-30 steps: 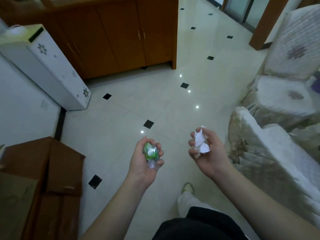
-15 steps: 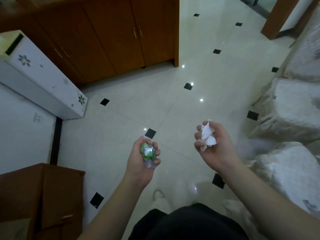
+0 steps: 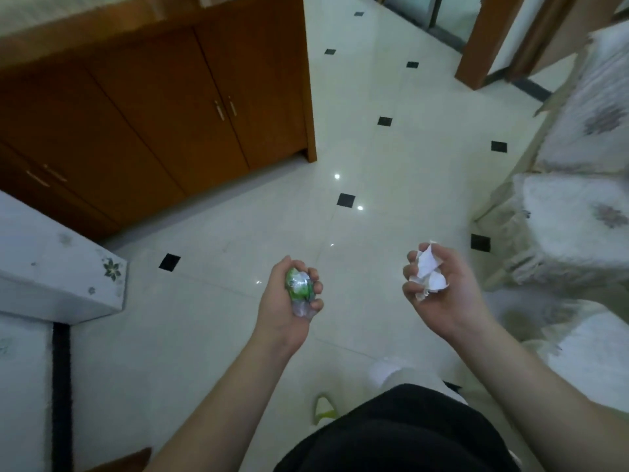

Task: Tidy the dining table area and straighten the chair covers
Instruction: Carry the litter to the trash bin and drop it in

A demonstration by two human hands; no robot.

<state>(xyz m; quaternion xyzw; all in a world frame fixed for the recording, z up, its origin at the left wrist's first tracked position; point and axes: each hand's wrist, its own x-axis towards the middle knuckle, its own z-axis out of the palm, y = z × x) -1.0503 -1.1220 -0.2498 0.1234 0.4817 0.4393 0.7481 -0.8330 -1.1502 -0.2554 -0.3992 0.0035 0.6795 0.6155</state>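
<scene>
My left hand [image 3: 289,308] is closed around a crumpled green and clear plastic wrapper [image 3: 299,289], held at waist height over the tiled floor. My right hand [image 3: 442,294] grips a wad of crumpled white paper [image 3: 428,272] to the right of it. Chairs with white flower-patterned covers [image 3: 571,226] stand along the right edge, a little beyond my right hand. The dining table is out of view.
A brown wooden cabinet [image 3: 163,107] fills the upper left. A white appliance with flower decals [image 3: 58,270] leans at the left edge. Pale floor tiles with small black squares [image 3: 346,200] stretch ahead toward a wooden door frame [image 3: 483,39]. My shoe [image 3: 323,408] shows below.
I have walked forward: the cabinet and white appliance slid closer and leftward, the brown box at lower left almost left the frame. Both hands keep their hold on the trash.
</scene>
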